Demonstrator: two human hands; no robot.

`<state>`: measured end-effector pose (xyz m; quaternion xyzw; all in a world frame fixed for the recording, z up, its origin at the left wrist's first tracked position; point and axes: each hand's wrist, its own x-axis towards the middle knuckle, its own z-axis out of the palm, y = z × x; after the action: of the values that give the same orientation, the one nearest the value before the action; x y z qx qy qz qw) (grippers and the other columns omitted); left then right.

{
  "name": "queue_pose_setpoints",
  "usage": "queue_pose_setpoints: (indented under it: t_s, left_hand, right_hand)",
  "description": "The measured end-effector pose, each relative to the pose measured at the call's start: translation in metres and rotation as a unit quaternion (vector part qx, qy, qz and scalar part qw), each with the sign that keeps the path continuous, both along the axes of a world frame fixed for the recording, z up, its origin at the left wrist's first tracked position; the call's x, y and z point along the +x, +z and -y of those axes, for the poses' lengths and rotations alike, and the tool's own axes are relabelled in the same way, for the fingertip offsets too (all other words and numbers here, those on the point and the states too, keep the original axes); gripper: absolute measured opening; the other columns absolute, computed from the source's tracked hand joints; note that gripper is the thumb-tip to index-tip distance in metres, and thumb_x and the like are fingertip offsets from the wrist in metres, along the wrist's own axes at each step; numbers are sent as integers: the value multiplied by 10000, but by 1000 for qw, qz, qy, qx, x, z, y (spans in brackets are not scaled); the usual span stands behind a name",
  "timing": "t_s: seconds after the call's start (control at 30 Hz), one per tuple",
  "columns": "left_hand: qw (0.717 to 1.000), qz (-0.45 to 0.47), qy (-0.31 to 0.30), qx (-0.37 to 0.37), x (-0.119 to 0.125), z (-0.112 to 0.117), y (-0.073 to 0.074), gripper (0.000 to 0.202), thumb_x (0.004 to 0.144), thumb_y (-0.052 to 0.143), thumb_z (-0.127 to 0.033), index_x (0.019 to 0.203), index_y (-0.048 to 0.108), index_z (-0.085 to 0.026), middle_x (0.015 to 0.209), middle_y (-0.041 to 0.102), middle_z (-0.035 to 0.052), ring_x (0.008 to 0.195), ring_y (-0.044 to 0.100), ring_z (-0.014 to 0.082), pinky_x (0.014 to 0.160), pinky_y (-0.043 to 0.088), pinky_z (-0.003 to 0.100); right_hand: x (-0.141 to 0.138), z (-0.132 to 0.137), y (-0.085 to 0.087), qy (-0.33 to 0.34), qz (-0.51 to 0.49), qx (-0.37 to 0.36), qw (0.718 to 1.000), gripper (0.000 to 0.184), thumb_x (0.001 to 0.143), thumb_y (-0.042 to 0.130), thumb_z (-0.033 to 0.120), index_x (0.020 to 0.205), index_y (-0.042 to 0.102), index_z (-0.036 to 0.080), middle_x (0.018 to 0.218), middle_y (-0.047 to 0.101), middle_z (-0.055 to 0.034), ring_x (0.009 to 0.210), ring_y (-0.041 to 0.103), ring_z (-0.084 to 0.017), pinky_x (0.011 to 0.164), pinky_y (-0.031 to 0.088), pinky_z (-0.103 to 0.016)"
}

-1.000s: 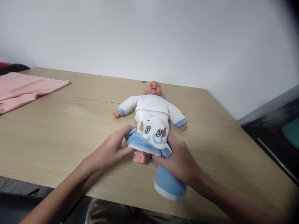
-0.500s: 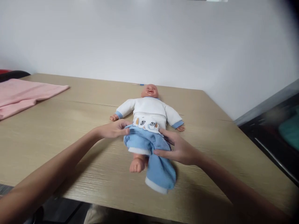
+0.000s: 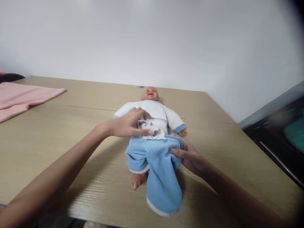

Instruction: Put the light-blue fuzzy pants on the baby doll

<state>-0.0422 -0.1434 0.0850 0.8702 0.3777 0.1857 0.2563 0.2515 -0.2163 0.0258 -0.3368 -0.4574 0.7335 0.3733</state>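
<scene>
The blue trousers (image 3: pixel 162 177) lie on the lower body of the doll (image 3: pixel 150 94) at the near middle of the bench (image 3: pixel 209 126), one trouser leg stretching nearer, a foot showing below the other. The right hand (image 3: pixel 191 158) grips their right side; the left hand (image 3: pixel 125 125) is open over the doll's waist. Far left lies pink cloth (image 3: pixel 23 96).
</scene>
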Motion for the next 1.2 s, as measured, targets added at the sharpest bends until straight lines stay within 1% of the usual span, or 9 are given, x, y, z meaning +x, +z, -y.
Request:
queue_pose_setpoints:
  t_s: [0.13,0.3,0.4,0.5,0.73,0.93,1.03,1.13,1.2]
  left_hand:
    - [988,-36,-143,-38,25,-7,7,538,877,779,-704,1142,740,-237,1276,656,77,1215,566,319,1079,448,429]
    - [933,55,-257,-248,40,-14,3,386,976,735,-580,1049,659,-209,928,653,11,846,610,184,733,498,291]
    - [924,142,-240,-261,43,-14,-6,323,1018,716,-499,1157,643,-216,1086,684,31,998,637,185,894,531,287]
    - [914,156,-217,-305,43,-11,-17,316,997,763,-482,1153,668,-224,1075,699,12,992,651,159,889,528,252]
    - [829,186,-273,-451,47,-6,-31,400,853,916,-467,1119,750,-218,1031,782,5,917,733,171,874,616,278]
    - [879,177,-241,-372,45,-6,-30,361,999,747,-515,1196,757,-213,1224,800,68,1194,733,247,1114,581,397]
    - [901,162,-193,-354,43,-7,-31,377,992,749,-538,1191,747,-218,1221,796,64,1183,732,249,1089,574,387]
    - [891,143,-198,-383,43,-6,-32,405,954,785,-568,1126,758,-202,1130,802,58,1044,752,230,965,615,357]
    - [859,143,-240,-430,43,-5,-33,451,891,845,-585,1106,775,-195,1047,806,47,942,751,211,884,634,330]
  right_hand:
    - [1,5,3,-58,19,37,997,483,762,1002,442,963,619,226,861,607,33,771,580,-135,703,508,-224]
    - [12,7,12,-39,60,116,991,367,876,919,464,1039,678,241,922,634,28,822,612,-139,765,527,-226]
    - [20,6,21,85,121,114,982,423,929,855,498,1228,694,245,1038,708,-9,957,689,-198,886,579,-305]
    - [27,7,27,191,161,72,966,459,905,851,558,1174,752,199,987,749,-34,957,724,-248,884,606,-364]
    - [31,12,11,40,72,5,997,522,838,889,671,1122,811,241,979,812,-30,903,767,-214,888,600,-341]
    - [27,16,16,62,124,-34,990,569,927,804,678,1271,792,226,1208,807,-79,1095,759,-249,937,596,-362]
    - [31,18,24,104,134,-29,985,710,881,838,699,1399,729,226,1276,786,-97,1176,739,-275,943,598,-364]
    - [34,18,28,188,97,-17,977,752,830,911,638,1410,718,200,1186,802,-93,1129,752,-275,922,598,-349]
    - [32,20,25,174,71,-10,982,606,853,914,586,1308,769,212,1069,809,-55,1057,759,-237,908,593,-317]
